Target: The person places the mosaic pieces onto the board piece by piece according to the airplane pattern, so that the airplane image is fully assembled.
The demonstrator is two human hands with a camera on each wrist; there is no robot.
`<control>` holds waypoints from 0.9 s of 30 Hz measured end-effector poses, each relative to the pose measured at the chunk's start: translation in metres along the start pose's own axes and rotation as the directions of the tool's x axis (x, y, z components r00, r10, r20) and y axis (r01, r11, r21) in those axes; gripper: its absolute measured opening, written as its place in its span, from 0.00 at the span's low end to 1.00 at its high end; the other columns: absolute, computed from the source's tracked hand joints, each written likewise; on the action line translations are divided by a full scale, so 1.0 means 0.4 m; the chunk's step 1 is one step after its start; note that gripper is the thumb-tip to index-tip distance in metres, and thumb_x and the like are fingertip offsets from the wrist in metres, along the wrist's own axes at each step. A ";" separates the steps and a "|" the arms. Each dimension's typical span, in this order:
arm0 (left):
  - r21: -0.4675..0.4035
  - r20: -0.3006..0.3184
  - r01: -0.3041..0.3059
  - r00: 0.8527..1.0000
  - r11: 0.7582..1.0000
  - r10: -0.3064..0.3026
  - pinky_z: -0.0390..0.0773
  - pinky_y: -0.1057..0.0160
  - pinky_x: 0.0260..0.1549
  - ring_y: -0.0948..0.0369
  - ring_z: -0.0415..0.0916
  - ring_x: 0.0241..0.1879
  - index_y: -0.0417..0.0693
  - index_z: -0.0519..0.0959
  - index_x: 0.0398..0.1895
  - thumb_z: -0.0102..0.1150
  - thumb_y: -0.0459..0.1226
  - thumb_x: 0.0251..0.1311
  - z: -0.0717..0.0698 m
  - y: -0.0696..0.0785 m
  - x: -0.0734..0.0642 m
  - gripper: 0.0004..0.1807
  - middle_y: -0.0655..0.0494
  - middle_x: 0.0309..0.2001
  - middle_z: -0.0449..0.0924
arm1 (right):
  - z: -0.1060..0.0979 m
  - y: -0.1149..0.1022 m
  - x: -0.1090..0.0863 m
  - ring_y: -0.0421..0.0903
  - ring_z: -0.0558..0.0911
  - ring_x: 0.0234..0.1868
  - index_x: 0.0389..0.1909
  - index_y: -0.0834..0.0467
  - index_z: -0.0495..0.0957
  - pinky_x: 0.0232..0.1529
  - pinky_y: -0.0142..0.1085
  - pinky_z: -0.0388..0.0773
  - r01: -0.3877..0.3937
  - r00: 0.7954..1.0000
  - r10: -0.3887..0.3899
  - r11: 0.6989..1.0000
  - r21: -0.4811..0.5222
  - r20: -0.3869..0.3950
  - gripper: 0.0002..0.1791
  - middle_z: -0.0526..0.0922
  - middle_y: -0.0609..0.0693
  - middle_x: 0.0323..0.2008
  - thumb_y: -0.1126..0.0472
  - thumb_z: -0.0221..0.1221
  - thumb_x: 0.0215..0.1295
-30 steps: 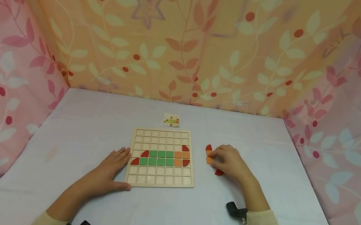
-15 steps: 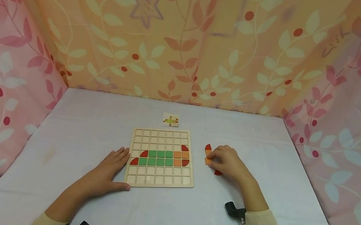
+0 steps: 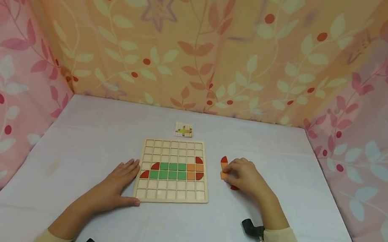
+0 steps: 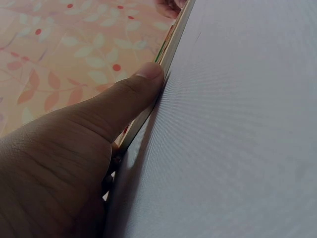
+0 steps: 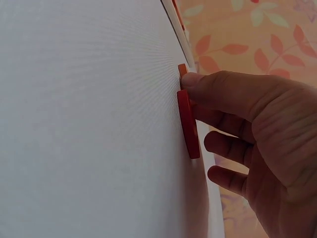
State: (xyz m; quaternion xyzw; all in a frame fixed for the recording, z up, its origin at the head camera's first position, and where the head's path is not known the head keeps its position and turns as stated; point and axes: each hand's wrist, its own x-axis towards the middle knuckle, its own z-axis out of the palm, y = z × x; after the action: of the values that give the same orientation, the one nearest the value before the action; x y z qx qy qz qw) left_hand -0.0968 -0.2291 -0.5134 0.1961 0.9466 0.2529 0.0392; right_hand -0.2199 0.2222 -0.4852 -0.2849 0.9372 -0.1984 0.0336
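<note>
In the head view a square wooden grid board (image 3: 171, 185) lies on the table, bearing green tiles (image 3: 172, 174), orange tiles (image 3: 190, 175) and red quarter-round pieces (image 3: 145, 173). My left hand (image 3: 115, 181) rests along its left side, fingers extended, thumb at the near corner. The left wrist view has the thumb (image 4: 141, 82) against the board's edge (image 4: 171, 49). Right of the board, my right hand (image 3: 245, 175) pinches an orange tile (image 3: 223, 176) low at the tabletop. Another orange tile (image 3: 224, 165) lies just beyond. In the right wrist view, a red curved piece (image 5: 188, 124) sits beside the thumb.
A small pattern card (image 3: 183, 130) lies behind the board. One loose red piece (image 3: 224, 159) is beyond the orange tiles, another red piece (image 3: 234, 187) under the right hand. Floral curtains (image 3: 207, 42) enclose the white table (image 3: 174, 237) at the back and sides.
The right hand has shifted slightly nearer the person, and the orange tile at its fingertips has slid a little away from the other orange tile. The left hand and board stay put.
</note>
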 end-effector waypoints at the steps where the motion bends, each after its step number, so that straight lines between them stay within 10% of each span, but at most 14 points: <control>1: -0.001 0.006 0.004 1.000 1.000 -0.004 0.38 0.54 0.81 0.50 0.40 0.83 0.42 0.53 0.81 0.69 0.69 0.49 -0.002 0.001 0.001 0.66 0.50 0.83 0.46 | -0.001 0.000 0.000 0.45 0.78 0.46 0.41 0.47 0.87 0.55 0.49 0.73 0.003 1.000 -0.003 1.000 -0.003 0.000 0.10 0.85 0.39 0.40 0.58 0.72 0.57; 27: 0.010 0.022 0.031 0.999 0.999 -0.031 0.40 0.53 0.81 0.52 0.39 0.83 0.43 0.53 0.82 0.68 0.71 0.48 -0.004 0.006 0.001 0.66 0.52 0.83 0.45 | -0.010 -0.002 0.000 0.44 0.79 0.46 0.42 0.52 0.87 0.55 0.48 0.74 0.064 0.998 -0.063 0.997 0.038 -0.029 0.12 0.85 0.42 0.40 0.58 0.73 0.57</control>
State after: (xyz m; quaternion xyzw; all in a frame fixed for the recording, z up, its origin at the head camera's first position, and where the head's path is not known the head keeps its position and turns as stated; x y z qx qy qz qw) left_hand -0.0967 -0.2276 -0.5106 0.1842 0.9502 0.2457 0.0525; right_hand -0.2203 0.2230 -0.4812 -0.3110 0.9241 -0.2214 0.0198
